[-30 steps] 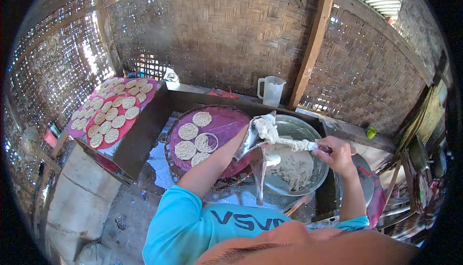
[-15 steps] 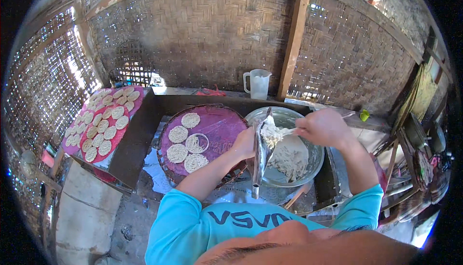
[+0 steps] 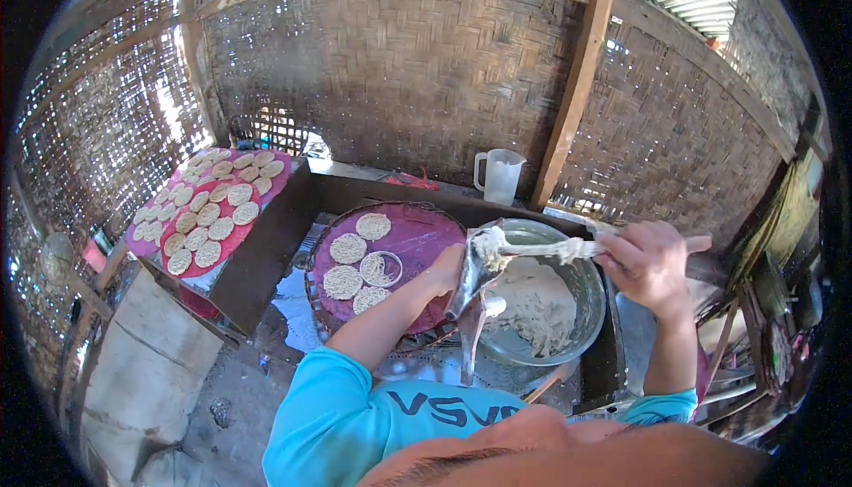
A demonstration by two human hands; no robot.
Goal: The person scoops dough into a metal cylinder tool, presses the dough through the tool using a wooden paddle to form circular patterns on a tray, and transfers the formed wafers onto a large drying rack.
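Note:
My left hand (image 3: 446, 271) is closed around a metal hand press (image 3: 469, 285), tilted between the round tray and the basin. In my right hand (image 3: 652, 265) is a wooden spatula (image 3: 559, 249) smeared with pale dough, its tip at the press's opening, where a lump of dough (image 3: 488, 246) sits. Below is a large metal basin (image 3: 596, 310) holding soft whitish dough (image 3: 537, 310). To the left, a round tray (image 3: 426, 237) lined with purple cloth carries several lacy dough discs (image 3: 348, 248) and a white ring (image 3: 381, 269) with dough strands inside.
A dark box-like frame (image 3: 390, 191) surrounds tray and basin. Beyond it stand a translucent pitcher (image 3: 502, 176) and a wooden post (image 3: 577, 88). Many more discs lie on pink cloth (image 3: 232, 240) at the left. Woven bamboo walls (image 3: 382, 70) enclose the space.
My right hand has moved right and turned, bringing the spatula level across the basin with its tip at the press. The press has tilted, and the whole view has shifted slightly.

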